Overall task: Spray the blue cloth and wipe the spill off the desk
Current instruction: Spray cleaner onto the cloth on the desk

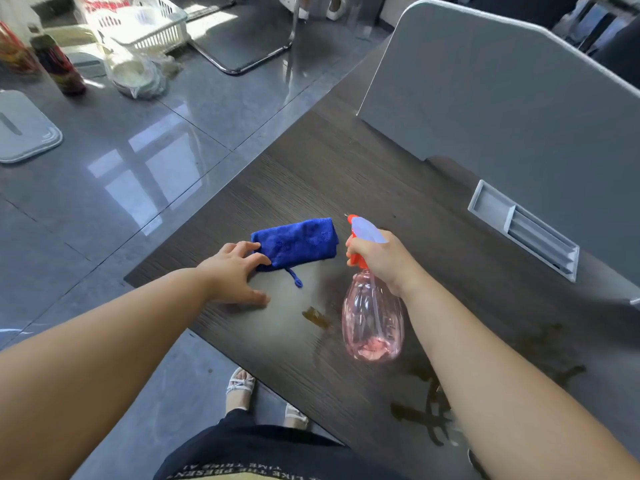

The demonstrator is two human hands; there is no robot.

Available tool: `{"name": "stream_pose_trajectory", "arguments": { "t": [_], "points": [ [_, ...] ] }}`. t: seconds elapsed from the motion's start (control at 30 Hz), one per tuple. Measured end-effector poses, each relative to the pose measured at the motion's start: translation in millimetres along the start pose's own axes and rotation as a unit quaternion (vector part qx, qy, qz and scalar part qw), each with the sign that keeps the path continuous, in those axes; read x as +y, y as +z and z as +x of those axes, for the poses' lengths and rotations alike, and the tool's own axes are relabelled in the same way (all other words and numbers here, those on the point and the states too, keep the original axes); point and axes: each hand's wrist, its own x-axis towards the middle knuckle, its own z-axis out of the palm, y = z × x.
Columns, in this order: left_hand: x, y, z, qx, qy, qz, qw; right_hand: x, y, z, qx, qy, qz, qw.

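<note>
A folded blue cloth point(300, 247) lies on the dark wood desk point(346, 161) near its left edge. My left hand point(232, 271) rests on the desk with spread fingers, two fingertips touching the cloth's left end. My right hand point(384, 259) grips the neck and trigger of a pink transparent spray bottle point(372, 323), held above the desk with its red nozzle pointing toward the cloth. Brown spill patches sit on the desk: a small one point(317, 317) below the cloth and larger streaks point(426, 410) near my right forearm, which hides part of them.
A grey divider panel point(502, 91) stands along the desk's far right, with a grey cable slot point(523, 230) beside it. On the shiny tiled floor at left are a white basket point(145, 22), a dark bottle point(59, 64), plastic bags and a chair base.
</note>
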Motion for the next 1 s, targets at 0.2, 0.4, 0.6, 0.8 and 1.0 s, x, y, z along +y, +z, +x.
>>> {"name": "stream_pose_trajectory", "arguments": {
  "t": [0.2,0.4,0.6,0.8,1.0],
  "points": [
    [1.4,-5.2,4.1,-0.008,-0.004,0.001,1.0,-15.7,-10.5,12.0,-0.046,0.025,-0.028,0.998],
    [0.7,-4.1,6.7,-0.015,-0.002,0.007,1.0,-8.2,-1.6,12.9,-0.167,0.107,-0.065,0.978],
    [-0.8,-6.0,7.9,-0.021,0.0,0.008,1.0,2.4,13.5,16.5,-0.142,0.095,-0.112,0.979],
    [-0.7,-6.2,7.2,-0.022,0.004,0.009,1.0,-0.7,9.9,20.8,-0.084,0.092,-0.074,0.989],
    [0.9,-7.5,7.5,-0.021,0.0,0.002,1.0,-16.8,-17.6,23.7,-0.027,-0.028,-0.058,0.998]
  ]
}}
